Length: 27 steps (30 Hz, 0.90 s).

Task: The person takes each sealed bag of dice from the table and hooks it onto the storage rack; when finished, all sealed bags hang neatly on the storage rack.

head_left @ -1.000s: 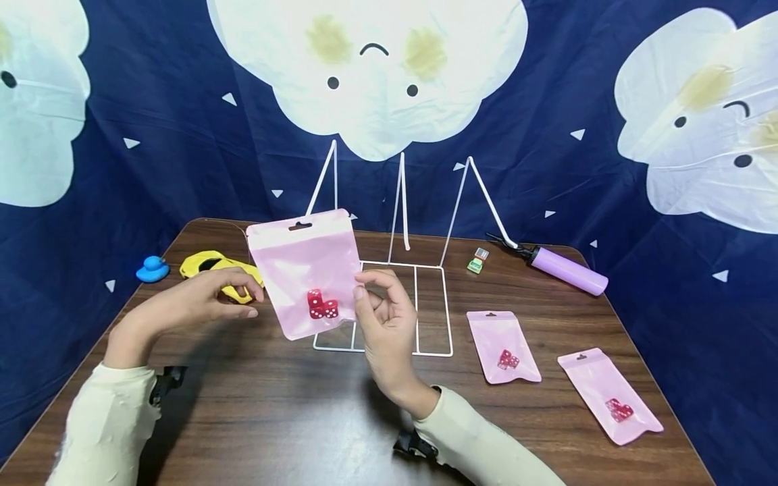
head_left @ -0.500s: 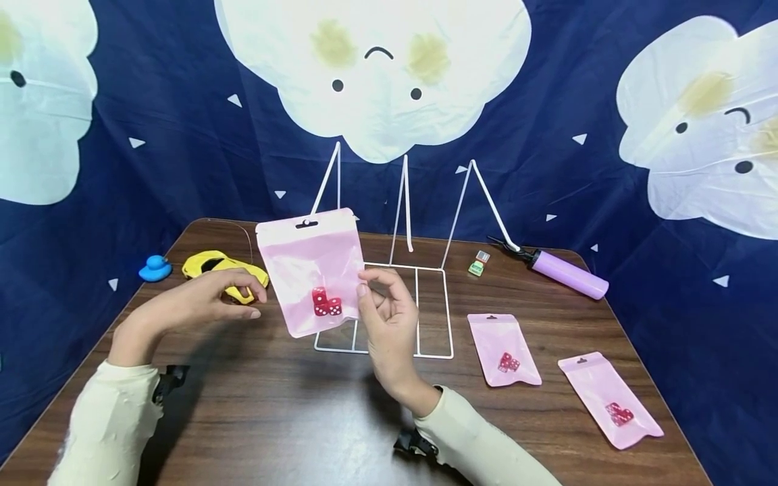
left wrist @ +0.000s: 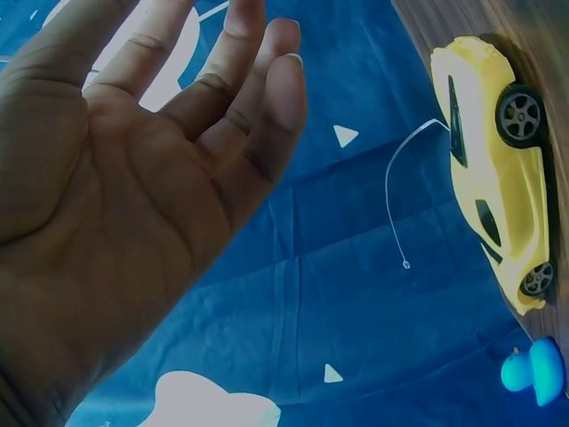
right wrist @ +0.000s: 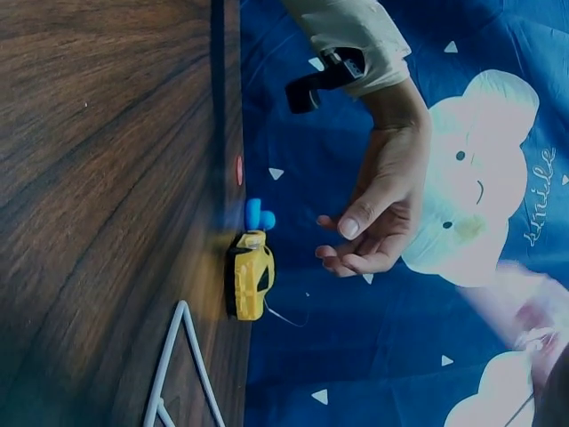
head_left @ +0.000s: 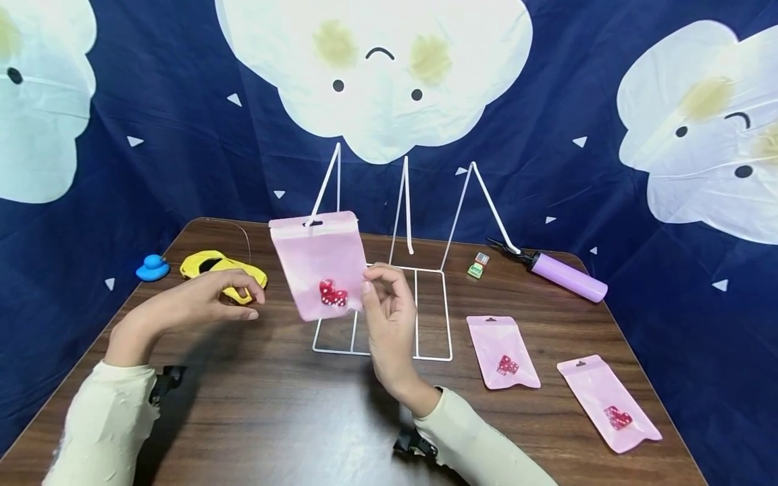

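Observation:
In the head view my right hand (head_left: 392, 324) pinches the right edge of a pink zip bag (head_left: 313, 260) between thumb and fingers. Red dice (head_left: 333, 294) show through its lower part. The bag hangs nearly upright at the left prong of a white wire rack (head_left: 383, 354), and that prong's tip shows in front of the bag at its hang hole. To the left, my left hand (head_left: 194, 304) hovers with loosely bent fingers, holding nothing, in front of a yellow toy car (head_left: 225, 266). The left wrist view shows its bare palm (left wrist: 116, 196).
Two more pink bags with dice, one nearer (head_left: 503, 344) and one farther right (head_left: 608, 398), lie on the wooden table. A purple hand pump (head_left: 568, 277) and a small green item (head_left: 477, 266) sit at the back right. A blue rubber duck (head_left: 152, 268) stands at the left edge.
My right hand has shifted the bag slightly right and away toward the rack; the left prong's tip now shows over the bag's top at the hole. My left hand has stayed in place.

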{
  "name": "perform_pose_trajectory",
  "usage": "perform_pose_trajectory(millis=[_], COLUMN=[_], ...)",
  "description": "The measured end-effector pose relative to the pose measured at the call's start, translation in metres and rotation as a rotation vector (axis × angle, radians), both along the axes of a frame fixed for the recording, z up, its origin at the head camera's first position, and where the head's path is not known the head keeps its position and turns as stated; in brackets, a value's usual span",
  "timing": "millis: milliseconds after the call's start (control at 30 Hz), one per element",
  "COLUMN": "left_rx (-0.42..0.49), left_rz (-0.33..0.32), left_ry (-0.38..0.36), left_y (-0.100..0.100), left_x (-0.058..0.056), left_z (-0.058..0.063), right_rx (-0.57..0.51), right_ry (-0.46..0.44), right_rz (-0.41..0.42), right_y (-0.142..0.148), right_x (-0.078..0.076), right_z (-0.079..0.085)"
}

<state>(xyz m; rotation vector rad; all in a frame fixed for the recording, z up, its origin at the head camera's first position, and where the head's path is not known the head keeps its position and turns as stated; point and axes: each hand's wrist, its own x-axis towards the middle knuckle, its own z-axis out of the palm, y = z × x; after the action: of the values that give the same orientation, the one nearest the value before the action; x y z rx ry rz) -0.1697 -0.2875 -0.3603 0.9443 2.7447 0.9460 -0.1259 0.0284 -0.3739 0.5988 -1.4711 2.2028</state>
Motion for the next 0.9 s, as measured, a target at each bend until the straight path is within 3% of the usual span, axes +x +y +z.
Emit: perform_pose_trajectory(millis=[200, 900], left_rx=[0.023, 0.008], left_rz=[-0.021, -0.020], left_ry=[0.030, 0.019], left_y=[-0.0030, -0.0009], left_x=[-0.0009, -0.0014], left_z=[-0.0027, -0.0010], right_rx=[-0.019, 0.010], right_ry=[0.018, -0.002], right_rz=[-0.047, 0.022], right_y=[0.0034, 0.0049], right_x=[-0.0072, -0.0052], right_z=[-0.0015, -0.0050])
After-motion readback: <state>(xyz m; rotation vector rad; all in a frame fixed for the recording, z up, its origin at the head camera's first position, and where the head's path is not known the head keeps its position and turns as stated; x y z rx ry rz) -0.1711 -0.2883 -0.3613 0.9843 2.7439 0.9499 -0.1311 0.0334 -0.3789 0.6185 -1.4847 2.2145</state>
